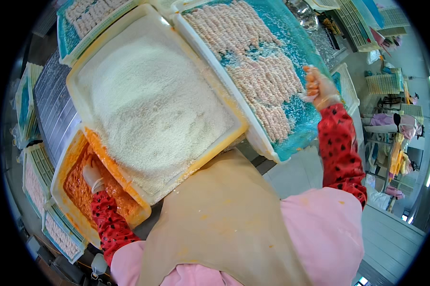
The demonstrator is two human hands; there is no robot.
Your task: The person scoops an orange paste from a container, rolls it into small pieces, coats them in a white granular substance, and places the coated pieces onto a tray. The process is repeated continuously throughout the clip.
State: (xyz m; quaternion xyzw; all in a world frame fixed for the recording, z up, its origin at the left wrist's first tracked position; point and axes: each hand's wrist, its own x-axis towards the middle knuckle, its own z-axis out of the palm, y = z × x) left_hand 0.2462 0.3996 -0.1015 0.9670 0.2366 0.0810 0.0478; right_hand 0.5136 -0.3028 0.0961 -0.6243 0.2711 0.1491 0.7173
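Observation:
My left hand (pixel 92 175), in a pale glove, reaches into a tub (pixel 58 187) of wet orange-coated meat pieces (pixel 74 183). Its fingers look stretched out and blend with the orange coating, so their tips are hard to make out. On the other side, my gloved right hand (pixel 319 88) is closed, fingers curled, above the right part of a blue-lined tray (pixel 303 128). Whatever it may hold is hidden, though a whitish bit shows below the fingers. Rows of white-crumbed meat strips (pixel 265 78) lie in that tray, left of this hand.
Between my hands stands a large tub (pixel 234 121) heaped with white crumbs (pixel 143 95). Another tray of coated strips (pixel 93 12) sits at the far left, near a grey slatted surface (pixel 55 100). More filled crates (pixel 36 178) stand at left. A metal bowl (pixel 303 14) is beyond the blue-lined tray.

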